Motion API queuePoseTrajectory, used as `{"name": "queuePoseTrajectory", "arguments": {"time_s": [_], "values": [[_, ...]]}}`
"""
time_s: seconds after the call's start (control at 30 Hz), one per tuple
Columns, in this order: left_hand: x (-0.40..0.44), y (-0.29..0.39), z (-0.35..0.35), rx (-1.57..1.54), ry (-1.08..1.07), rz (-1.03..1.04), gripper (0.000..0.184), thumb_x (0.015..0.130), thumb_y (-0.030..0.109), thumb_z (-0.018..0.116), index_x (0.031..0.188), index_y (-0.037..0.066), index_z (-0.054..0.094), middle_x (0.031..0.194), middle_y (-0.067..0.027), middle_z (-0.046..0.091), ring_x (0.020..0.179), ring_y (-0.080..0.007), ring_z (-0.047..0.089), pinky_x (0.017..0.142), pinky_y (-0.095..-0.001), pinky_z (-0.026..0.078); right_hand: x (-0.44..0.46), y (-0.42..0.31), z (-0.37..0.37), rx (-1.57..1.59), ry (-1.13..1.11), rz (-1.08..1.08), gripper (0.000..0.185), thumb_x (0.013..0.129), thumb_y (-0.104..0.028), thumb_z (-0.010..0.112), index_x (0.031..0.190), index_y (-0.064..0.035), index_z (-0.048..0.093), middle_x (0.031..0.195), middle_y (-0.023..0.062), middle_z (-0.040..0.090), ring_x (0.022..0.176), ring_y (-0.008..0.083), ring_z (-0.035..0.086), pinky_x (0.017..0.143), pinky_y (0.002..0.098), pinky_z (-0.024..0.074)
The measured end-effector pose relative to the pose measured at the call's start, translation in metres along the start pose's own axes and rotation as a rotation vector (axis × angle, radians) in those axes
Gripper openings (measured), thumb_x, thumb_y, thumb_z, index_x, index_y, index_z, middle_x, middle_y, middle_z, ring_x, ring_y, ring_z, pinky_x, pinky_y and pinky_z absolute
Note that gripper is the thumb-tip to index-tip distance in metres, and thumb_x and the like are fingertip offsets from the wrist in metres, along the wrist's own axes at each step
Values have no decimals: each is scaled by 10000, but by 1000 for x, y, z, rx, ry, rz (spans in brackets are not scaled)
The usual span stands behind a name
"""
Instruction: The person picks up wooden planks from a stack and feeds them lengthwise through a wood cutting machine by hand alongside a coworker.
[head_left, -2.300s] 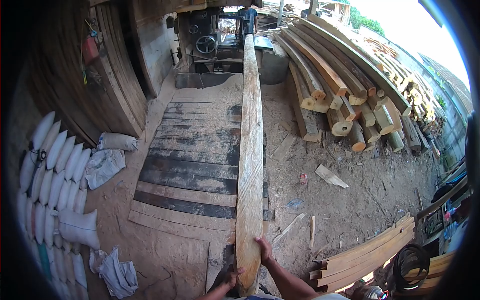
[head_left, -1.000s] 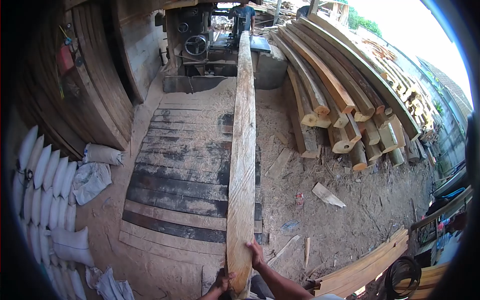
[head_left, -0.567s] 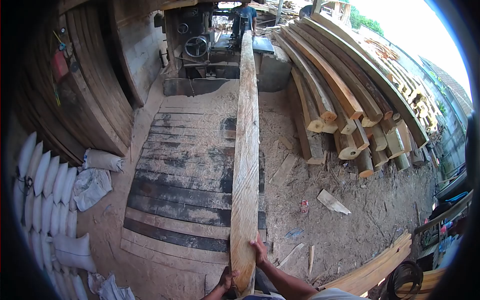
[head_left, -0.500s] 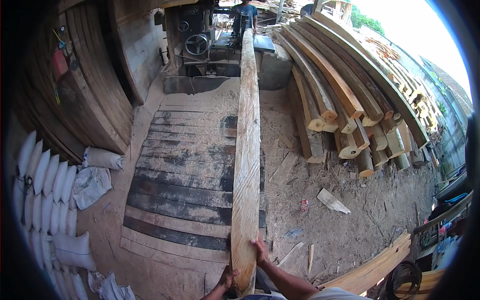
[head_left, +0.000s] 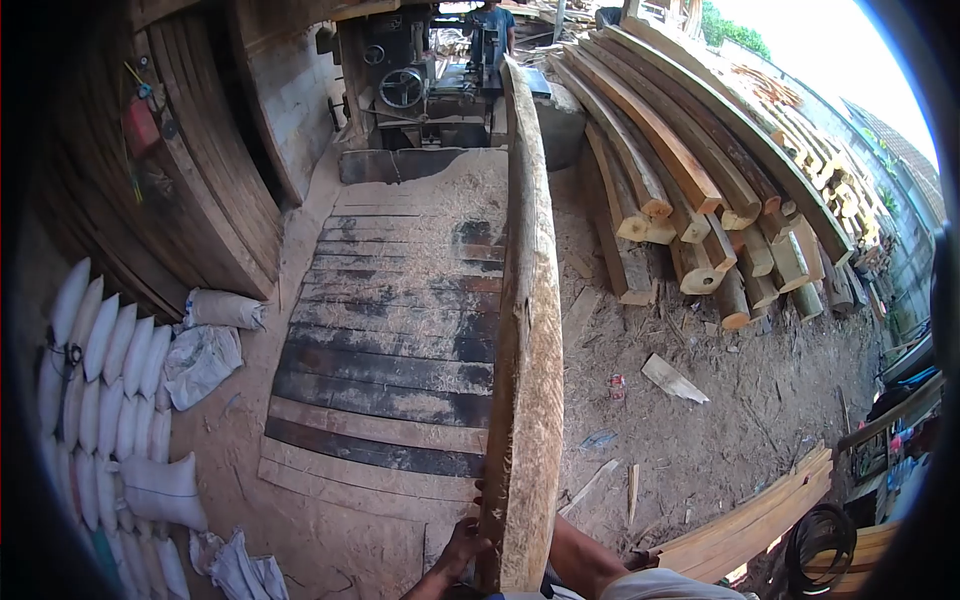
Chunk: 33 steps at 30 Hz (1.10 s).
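Observation:
A long wooden beam (head_left: 537, 330) runs from just in front of me toward the sawing machine (head_left: 410, 75). It is tilted on edge, with a darker rough side facing left and a pale side facing right. My left hand (head_left: 465, 545) grips the beam's left side near its close end, fingers against the wood. The right forearm reaches to the beam's right side, and the beam hides my right hand. The far end of the beam stands near the machine's table, apparently free of it.
Behind the machine stands a person (head_left: 495, 22) in a blue shirt. Long timbers (head_left: 660, 150) are piled at the back right. White sacks (head_left: 125, 350) stack at the left. Cut boards (head_left: 750, 520) and a black coil (head_left: 820, 548) lie at the lower right. Dark planks (head_left: 390, 370) cover the floor.
The beam has turned about its length and shifted right, its far end swinging right from the machine. My right hand has passed out of sight behind the beam.

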<state>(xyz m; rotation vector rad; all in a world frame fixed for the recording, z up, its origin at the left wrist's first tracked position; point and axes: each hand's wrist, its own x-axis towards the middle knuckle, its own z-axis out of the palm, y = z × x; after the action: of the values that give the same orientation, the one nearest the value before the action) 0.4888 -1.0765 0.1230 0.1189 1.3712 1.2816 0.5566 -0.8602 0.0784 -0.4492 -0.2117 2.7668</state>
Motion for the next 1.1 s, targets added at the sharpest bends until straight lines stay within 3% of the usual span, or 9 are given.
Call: {"name": "queuePoseTrajectory", "arguments": {"time_s": [0.07, 0.33, 0.5, 0.57, 0.67, 0.77, 0.83, 0.93, 1.1], "values": [[-2, -23, 0, -534, -395, -289, 1061, 767, 695, 754, 1481, 13, 367, 1399, -135, 540, 1268, -238, 539, 1077, -422, 453, -6, 13, 8, -42, 28, -22, 877, 928, -695, 517, 1508, -46, 412, 1388, 195, 578, 1193, 341, 611, 1038, 480, 485], [-26, -16, 42, -540, -387, -190, 950, 827, 589, 729, 1512, 47, 355, 1440, -134, 520, 1266, -284, 556, 1066, -441, 472, -2, -62, 2, -352, 194, -325, 870, 931, -688, 527, 1516, -56, 405, 1414, 189, 557, 1195, 334, 609, 1032, 478, 489], [-40, 20, 53, -584, -455, -128, 851, 855, 445, 693, 1498, 1, 357, 1441, -186, 519, 1263, -310, 568, 1052, -461, 487, -12, -76, 86, -546, 283, -263, 821, 911, -646, 597, 1439, -26, 489, 1278, 184, 639, 1093, 306, 660, 965, 445, 532], [-57, 44, 27, -647, -506, -116, 808, 859, 387, 650, 1482, -38, 360, 1413, -226, 537, 1246, -340, 585, 1045, -486, 495, 9, -55, 92, -577, 236, -200, 716, 975, -506, 557, 1546, -122, 359, 1391, 157, 535, 1238, 285, 549, 1048, 426, 456], [-126, 88, -22, -707, -651, -65, 791, 867, 387, 609, 1464, -71, 366, 1351, -261, 576, 1209, -390, 612, 1070, -536, 470, 25, 12, 110, -797, 187, -284, 828, 928, -464, 598, 1589, -118, 237, 1486, 177, 417, 1298, 285, 461, 1091, 416, 384], [-179, 22, -15, -643, -358, 7, 787, 864, 375, 608, 1463, -75, 365, 1322, -266, 593, 1147, -379, 651, 982, -522, 541, -32, 61, 95, -621, 216, -263, 852, 917, -426, 603, 1602, -94, 222, 1520, 172, 414, 1331, 275, 457, 1095, 375, 382], [-184, -88, -17, -668, -300, -75, 735, 850, 344, 603, 1435, -61, 416, 1264, -234, 632, 1029, -327, 697, 692, -388, 626, -104, 71, 84, -626, 188, -295, 860, 903, -402, 616, 1607, -86, 237, 1485, 156, 467, 1296, 261, 502, 1070, 352, 408], [-233, -164, 36, -714, -301, -119, 756, 837, 320, 616, 1476, -13, 389, 1308, -191, 603, 1167, -317, 624, 1015, -457, 510, -190, 82, 42, -611, 292, -239, 827, 906, -400, 608, 1601, -102, 271, 1466, 138, 484, 1259, 260, 526, 1063, 369, 419], [-301, -215, 67, -683, -264, -150, 771, 834, 319, 619, 1487, -10, 372, 1325, -192, 589, 1176, -320, 619, 1019, -459, 508, -291, 115, 39, -730, 360, -217, 832, 924, -440, 604, 1600, -87, 270, 1512, 146, 442, 1332, 273, 463, 1123, 392, 357]]}}
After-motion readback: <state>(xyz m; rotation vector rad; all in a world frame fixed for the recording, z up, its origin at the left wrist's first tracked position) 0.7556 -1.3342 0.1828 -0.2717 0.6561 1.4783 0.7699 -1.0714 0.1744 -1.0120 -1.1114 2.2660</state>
